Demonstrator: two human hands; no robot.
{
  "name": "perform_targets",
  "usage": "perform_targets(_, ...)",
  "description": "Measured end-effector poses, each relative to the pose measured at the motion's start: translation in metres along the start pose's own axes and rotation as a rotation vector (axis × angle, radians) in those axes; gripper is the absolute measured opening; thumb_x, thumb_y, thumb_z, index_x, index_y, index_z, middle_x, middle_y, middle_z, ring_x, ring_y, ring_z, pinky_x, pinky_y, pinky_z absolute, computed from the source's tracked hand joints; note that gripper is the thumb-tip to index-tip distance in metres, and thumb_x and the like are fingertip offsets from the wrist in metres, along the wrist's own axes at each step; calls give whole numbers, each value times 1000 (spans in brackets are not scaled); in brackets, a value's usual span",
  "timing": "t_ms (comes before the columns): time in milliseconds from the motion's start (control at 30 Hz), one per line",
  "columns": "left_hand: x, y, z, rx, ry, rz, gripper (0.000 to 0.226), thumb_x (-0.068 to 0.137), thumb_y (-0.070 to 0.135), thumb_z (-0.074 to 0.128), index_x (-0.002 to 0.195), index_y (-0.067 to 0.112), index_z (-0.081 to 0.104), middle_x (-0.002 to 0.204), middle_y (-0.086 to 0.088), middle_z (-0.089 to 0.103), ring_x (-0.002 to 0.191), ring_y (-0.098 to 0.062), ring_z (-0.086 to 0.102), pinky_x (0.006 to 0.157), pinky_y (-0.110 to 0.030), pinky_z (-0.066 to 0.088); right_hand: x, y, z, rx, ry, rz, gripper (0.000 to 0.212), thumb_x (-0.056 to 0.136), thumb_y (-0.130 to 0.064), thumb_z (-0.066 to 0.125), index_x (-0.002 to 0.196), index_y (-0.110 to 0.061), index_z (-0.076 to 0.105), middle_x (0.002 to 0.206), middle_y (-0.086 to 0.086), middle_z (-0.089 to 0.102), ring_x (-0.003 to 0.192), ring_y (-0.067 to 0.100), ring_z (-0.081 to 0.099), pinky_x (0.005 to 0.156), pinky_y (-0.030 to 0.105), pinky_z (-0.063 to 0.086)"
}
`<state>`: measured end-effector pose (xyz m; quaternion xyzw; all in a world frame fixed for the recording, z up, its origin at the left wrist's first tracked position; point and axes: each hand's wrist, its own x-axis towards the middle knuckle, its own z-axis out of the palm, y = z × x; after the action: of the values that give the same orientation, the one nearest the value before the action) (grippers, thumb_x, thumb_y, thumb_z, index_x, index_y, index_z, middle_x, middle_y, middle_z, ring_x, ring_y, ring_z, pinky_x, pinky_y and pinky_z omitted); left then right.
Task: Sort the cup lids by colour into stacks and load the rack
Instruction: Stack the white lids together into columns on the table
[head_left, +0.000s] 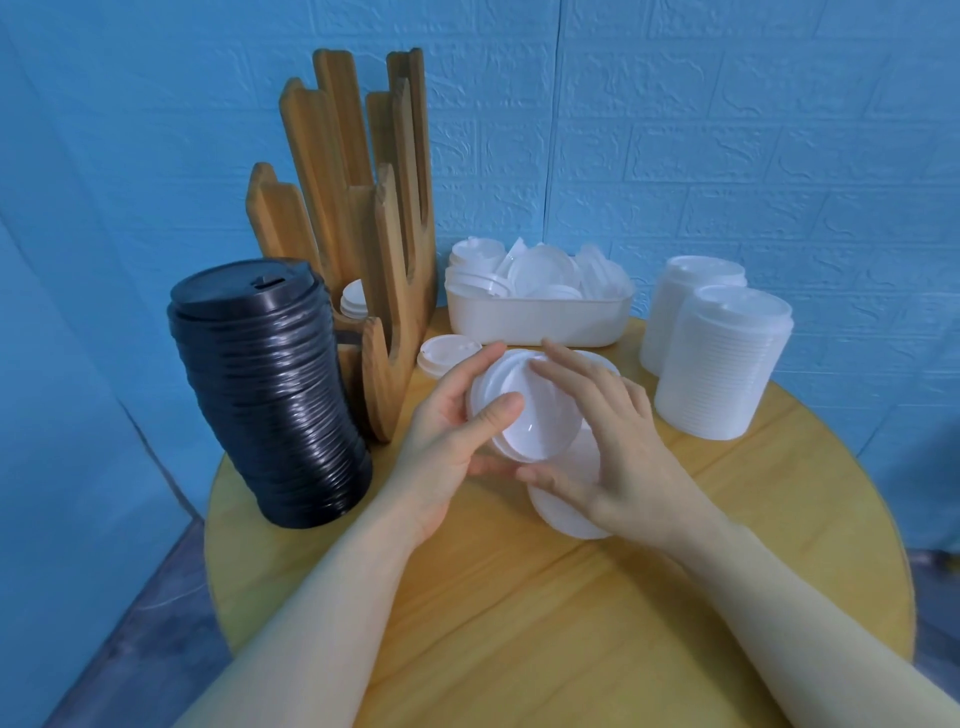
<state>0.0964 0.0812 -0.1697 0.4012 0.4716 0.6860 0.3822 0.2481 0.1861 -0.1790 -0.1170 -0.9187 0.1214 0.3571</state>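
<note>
At the centre of the frame the left hand (447, 431) and the right hand (613, 441) both curl their fingers round a smooth, round white lid (524, 410), held tilted above the yellow wooden tabletop (519, 597); the right palm half hides more white lids (563, 512) lying beneath. A ribbed stack of black lids (270, 395) leans at left beside the slatted wooden rack (363, 234), which partly hides a few white lids inside it. A white tub (535, 322) of jumbled lids sits behind, with two white stacks (722, 364) at right.
</note>
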Motion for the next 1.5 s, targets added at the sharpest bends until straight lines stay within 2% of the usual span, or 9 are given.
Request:
perform_targets(267, 2, -5, 1, 5, 18, 24, 41, 88, 27, 72, 127, 31, 62, 124, 0, 67, 103, -19, 69, 62, -40, 61, 0, 3, 3, 12, 32, 29, 76, 83, -53, 63, 148, -25, 33, 155, -11, 29, 141, 2, 26, 110, 35, 26)
perform_targets(433, 2, -4, 1, -33, 9, 25, 55, 80, 30, 66, 132, 44, 54, 139, 9, 57, 117, -21, 64, 64, -41, 61, 0, 5, 3, 67, 30, 53, 76, 85, -51, 61, 149, -24, 31, 158, -12, 25, 144, 2, 23, 113, 35, 23)
perform_targets(600, 1, -3, 0, 4, 23, 38, 45, 81, 33, 63, 126, 35, 63, 108, 27, 67, 107, -17, 66, 61, -42, 61, 1, 3, 3, 39, 67, 70, 79, 81, -59, 63, 146, -23, 38, 150, -13, 37, 140, 4, 31, 108, 39, 32)
perform_targets(800, 0, -3, 1, -11, 23, 33, 39, 85, 34, 61, 124, 38, 64, 121, 7, 61, 104, -32, 64, 58, -39, 60, 0, -4, 4, 37, 163, 82, 77, 76, -62, 66, 139, -22, 46, 138, -13, 47, 131, 10, 43, 101, 43, 39)
perform_targets(900, 1, -4, 0, -3, 31, 36, 39, 86, 35, 61, 125, 37, 65, 119, 14, 62, 112, -35, 61, 59, -40, 60, 1, -5, 7, 46, 163, 87, 77, 75, -64, 66, 136, -23, 47, 137, -14, 46, 130, 10, 43, 102, 40, 39)
perform_targets(1067, 6, -6, -5, 4, 175, 67, 38, 89, 35, 60, 126, 29, 65, 129, 8, 61, 120, -29, 60, 66, -46, 62, -2, 10, -5, 125, 60, 145, 86, 69, -75, 62, 141, -35, 38, 140, -26, 39, 135, -4, 30, 111, 30, 21)
perform_targets(1233, 8, -3, -11, -79, 318, 55, 22, 100, 23, 55, 114, 33, 68, 133, 1, 59, 114, -31, 64, 63, -47, 62, -12, 20, -23, 200, -141, 228, 82, 59, -83, 63, 130, -48, 44, 128, -29, 48, 127, 5, 39, 110, 39, 28)
perform_targets(1400, 7, -2, -10, -95, 344, 38, 22, 101, 20, 54, 107, 35, 70, 123, 1, 65, 111, -32, 66, 58, -41, 61, -17, 12, -24, 14, -379, 153, 95, 54, -82, 63, 138, -47, 38, 126, -34, 37, 128, -8, 24, 106, 18, 13)
perform_targets(1500, 8, -2, -10, -98, 355, 24, 22, 101, 20, 54, 108, 33, 70, 125, 0, 64, 112, -32, 65, 57, -41, 61, -17, 13, -21, -72, -401, 125, 83, 61, -76, 60, 137, -47, 42, 125, -31, 40, 124, -7, 27, 106, 21, 15)
